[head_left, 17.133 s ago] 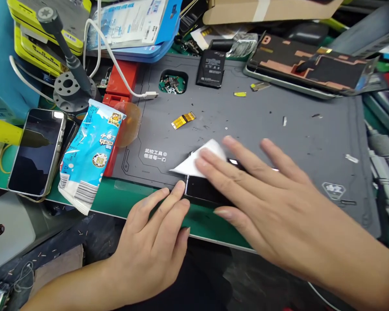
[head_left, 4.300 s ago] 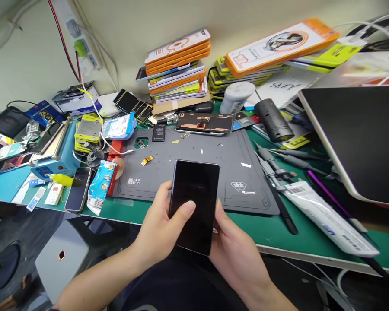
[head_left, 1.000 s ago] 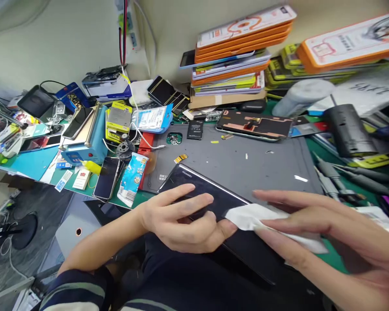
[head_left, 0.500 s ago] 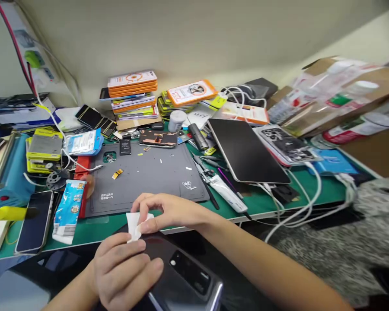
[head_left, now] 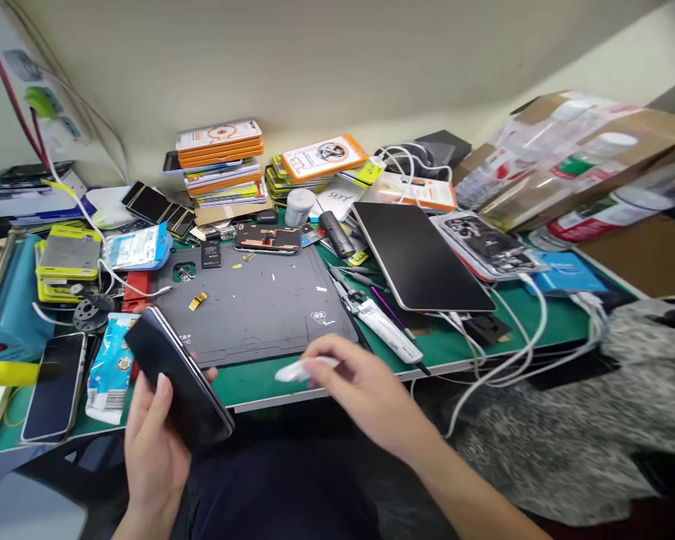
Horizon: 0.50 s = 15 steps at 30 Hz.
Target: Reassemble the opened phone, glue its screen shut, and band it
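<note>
My left hand (head_left: 156, 435) is closed round a dark smartphone (head_left: 180, 382), tilted, its black face toward me and its thumb-side edge under my thumb. The phone hangs over the front edge of the bench. To the right, my right hand (head_left: 360, 382) pinches a crumpled white wipe (head_left: 301, 369) between thumb and fingers, apart from the phone. Behind both hands lies a grey work mat (head_left: 259, 300). A blue wipes packet (head_left: 111, 367) rests just left of the phone, and another phone (head_left: 55, 386) lies flat further left.
At the back stand stacked orange boxes (head_left: 219, 142). An opened phone part (head_left: 267, 238) sits on the mat's far edge. A black tablet (head_left: 421, 255) lies right of the mat beside a white tube (head_left: 391, 330). White cables (head_left: 532, 337) hang over the edge. Plastic bottles (head_left: 590, 165) lean far right.
The phone has been turned over from its camera side to its black face and lifted left in my left hand. My right hand has moved right, away from it, with the wipe.
</note>
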### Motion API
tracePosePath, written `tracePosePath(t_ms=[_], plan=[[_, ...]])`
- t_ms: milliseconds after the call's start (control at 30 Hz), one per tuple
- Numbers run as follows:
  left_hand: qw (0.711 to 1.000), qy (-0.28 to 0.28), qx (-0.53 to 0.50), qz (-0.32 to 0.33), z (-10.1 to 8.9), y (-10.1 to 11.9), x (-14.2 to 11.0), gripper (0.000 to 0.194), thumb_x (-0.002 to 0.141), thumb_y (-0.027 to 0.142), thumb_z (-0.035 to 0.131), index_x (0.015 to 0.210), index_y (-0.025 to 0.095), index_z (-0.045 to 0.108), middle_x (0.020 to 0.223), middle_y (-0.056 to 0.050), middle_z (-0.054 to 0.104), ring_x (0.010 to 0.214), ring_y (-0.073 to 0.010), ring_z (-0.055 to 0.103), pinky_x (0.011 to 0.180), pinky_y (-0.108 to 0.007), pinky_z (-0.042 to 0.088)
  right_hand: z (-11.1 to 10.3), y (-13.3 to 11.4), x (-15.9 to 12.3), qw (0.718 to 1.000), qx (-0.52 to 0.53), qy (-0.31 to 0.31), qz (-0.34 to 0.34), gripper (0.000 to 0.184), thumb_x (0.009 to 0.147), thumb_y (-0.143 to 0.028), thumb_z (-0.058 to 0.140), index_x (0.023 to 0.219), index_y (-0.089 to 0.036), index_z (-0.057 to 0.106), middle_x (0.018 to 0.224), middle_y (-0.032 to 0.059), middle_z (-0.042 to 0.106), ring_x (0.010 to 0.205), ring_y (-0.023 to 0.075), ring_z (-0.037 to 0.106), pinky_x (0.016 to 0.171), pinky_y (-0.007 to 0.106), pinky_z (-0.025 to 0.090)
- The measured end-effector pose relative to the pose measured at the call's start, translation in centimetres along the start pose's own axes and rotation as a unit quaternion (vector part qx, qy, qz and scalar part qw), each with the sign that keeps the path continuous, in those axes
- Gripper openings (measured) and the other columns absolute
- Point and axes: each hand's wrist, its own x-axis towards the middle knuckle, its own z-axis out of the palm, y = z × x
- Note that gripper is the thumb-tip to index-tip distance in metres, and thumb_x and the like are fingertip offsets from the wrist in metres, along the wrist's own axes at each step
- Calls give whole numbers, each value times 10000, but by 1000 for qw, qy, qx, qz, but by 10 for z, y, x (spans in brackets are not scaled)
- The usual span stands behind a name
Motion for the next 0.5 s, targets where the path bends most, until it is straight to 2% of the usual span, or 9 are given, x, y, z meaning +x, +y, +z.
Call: tracePosePath(t_ms=[67,100,167,267,333,400,433,500], plan=[[998,-11,-22,-62,-7,-3,-4,716,775,487,1000,1379,241,707,1189,-80,848,719,-196,818,565,-225,657,-25,4,14,989,-97,105,-34,357,1076,-531,674,1185,-193,709,1168,70,725,1034,217,702,968,452,619],[995,-30,-35,-88,-11,-6,-7,681,802,467,984,1380,244,700,1231,-88,844,700,-184,814,544,-212,645,-36,4,23,979,-139,138,-50,364,1081,-525,665,1239,-200,708,1254,88,721,1129,243,698,1042,496,600],[985,-88,-60,-135,-17,-12,-14,542,884,427,927,1337,238,698,1287,-101,833,691,-166,811,541,-195,633,-53,5,40,962,-215,151,-79,402,1058,-494,709,1346,-214,699,1434,117,683,1327,300,651,1181,593,524],[967,-163,-78,-177,-26,-23,-25,400,922,421,894,1196,202,702,1142,-94,858,623,-166,786,492,-195,590,-66,6,50,934,-306,151,-106,505,1027,-461,759,1467,-232,660,1627,135,571,1517,362,525,1273,677,422],[959,-190,-87,-189,-32,-33,-30,393,904,440,908,1108,190,685,1026,-75,858,571,-171,767,501,-219,595,-69,10,49,916,-346,175,-104,484,1051,-458,729,1472,-233,652,1604,137,585,1463,344,574,1229,643,488],[949,-220,-98,-204,-39,-44,-33,397,903,455,911,1038,191,647,993,-66,855,560,-175,769,530,-232,609,-69,17,51,903,-374,194,-87,413,1077,-462,693,1413,-224,674,1474,126,663,1284,285,678,1105,549,596],[943,-234,-103,-212,-42,-50,-34,399,914,462,902,1014,193,625,994,-67,856,568,-182,778,536,-233,611,-68,21,54,898,-388,194,-79,394,1081,-466,688,1387,-218,682,1418,119,686,1209,262,701,1049,511,624],[931,-261,-114,-228,-47,-61,-36,398,942,468,874,1004,197,590,1016,-81,859,596,-205,802,516,-226,598,-65,32,67,889,-416,179,-70,399,1069,-471,707,1369,-208,686,1386,113,695,1179,256,708,1018,495,635]])
